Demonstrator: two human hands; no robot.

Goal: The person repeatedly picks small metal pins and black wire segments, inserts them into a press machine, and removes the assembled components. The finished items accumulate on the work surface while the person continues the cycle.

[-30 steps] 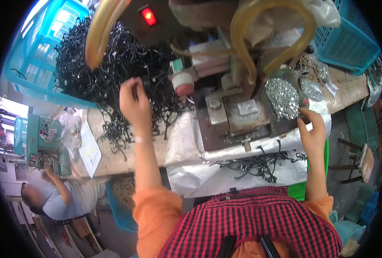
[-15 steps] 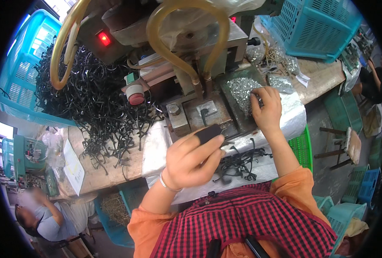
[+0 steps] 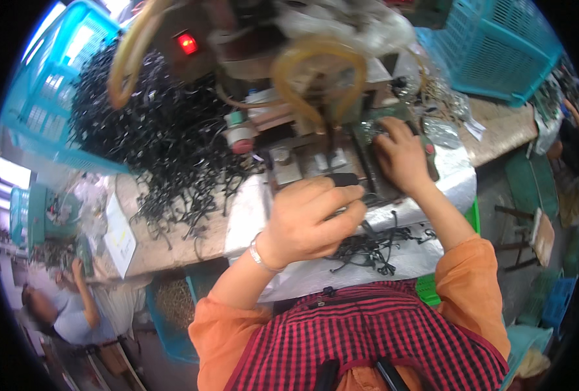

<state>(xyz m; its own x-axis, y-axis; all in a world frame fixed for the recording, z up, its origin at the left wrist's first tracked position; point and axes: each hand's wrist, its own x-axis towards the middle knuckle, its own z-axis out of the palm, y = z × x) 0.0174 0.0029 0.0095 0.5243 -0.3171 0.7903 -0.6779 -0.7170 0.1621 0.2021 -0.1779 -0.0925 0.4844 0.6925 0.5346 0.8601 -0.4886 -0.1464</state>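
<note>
Both hands are busy at the grey metal machine (image 3: 315, 159) on the bench. The left hand (image 3: 309, 218) is curled shut around a small black part (image 3: 343, 180), which sticks out past the knuckles just in front of the machine. That part looks dark, smooth and blocky; most of it is hidden inside the fist. The right hand (image 3: 400, 156) lies flat on the right side of the machine, fingers spread a bit over shiny bits of metal (image 3: 443, 130); you cannot tell if it grips anything.

Left of the machine sits a big tangled heap of thin black wire pieces (image 3: 159, 150). More black pieces (image 3: 374, 244) lie on silver foil in front of the machine. Yellow rubber tubes (image 3: 315, 72) loop above it, blurry. A red light (image 3: 186, 43) glows at its top left. Blue plastic baskets (image 3: 498, 49) are cut off at the edges.
</note>
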